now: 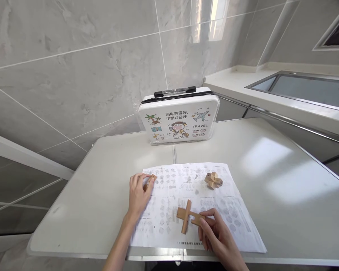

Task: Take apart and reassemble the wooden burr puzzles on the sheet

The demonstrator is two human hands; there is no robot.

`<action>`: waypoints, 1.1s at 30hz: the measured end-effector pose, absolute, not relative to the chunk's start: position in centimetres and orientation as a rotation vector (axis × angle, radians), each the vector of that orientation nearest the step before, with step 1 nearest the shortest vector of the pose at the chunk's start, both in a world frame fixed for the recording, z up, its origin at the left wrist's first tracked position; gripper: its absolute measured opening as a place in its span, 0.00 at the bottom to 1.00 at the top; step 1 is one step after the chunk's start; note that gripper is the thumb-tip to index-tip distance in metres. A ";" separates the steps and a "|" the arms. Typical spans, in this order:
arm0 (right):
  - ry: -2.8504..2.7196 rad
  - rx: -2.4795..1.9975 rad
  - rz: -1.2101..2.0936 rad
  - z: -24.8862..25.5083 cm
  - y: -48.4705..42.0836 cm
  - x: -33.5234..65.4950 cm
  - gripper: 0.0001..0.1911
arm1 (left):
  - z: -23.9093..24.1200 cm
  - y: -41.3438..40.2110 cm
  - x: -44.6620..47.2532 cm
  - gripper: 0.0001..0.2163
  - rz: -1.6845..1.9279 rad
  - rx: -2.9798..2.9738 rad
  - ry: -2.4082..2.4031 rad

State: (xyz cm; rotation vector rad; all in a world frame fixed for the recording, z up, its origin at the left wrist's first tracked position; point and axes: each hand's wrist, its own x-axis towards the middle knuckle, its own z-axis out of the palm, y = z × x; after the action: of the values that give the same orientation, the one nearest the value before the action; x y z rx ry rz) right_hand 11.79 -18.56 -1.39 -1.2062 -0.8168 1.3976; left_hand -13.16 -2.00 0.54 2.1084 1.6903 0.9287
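My left hand (139, 192) is closed on a small wooden puzzle piece (154, 177) at the upper left of a printed paper sheet (164, 207); the fingers cover much of it. Near the sheet's front, my right hand (216, 233) pinches the right end of a flat, notched wooden puzzle piece (197, 219). A round wooden rod (186, 217) lies crosswise over the left part of that flat piece. Farther back on the sheet, apart from both hands, sits an interlocked wooden burr puzzle (213, 180).
A white cartoon-printed case (177, 120) in clear plastic stands at the back of the white folding table (81, 210), against a grey tiled wall (101, 82). On the right is a counter (231, 81) with a dark inset panel (305, 90).
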 end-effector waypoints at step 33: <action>-0.832 -1.172 1.497 -0.5 -18.5 12.3 0.26 | 3.3 -11.0 -7.7 0.46 0.296 1.848 0.994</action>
State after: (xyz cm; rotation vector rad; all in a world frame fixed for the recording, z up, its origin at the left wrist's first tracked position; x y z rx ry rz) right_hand 12.34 -18.49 -0.48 -1.1723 -0.8319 1.4967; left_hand -7.70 -10.99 3.28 1.8480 0.9937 0.2956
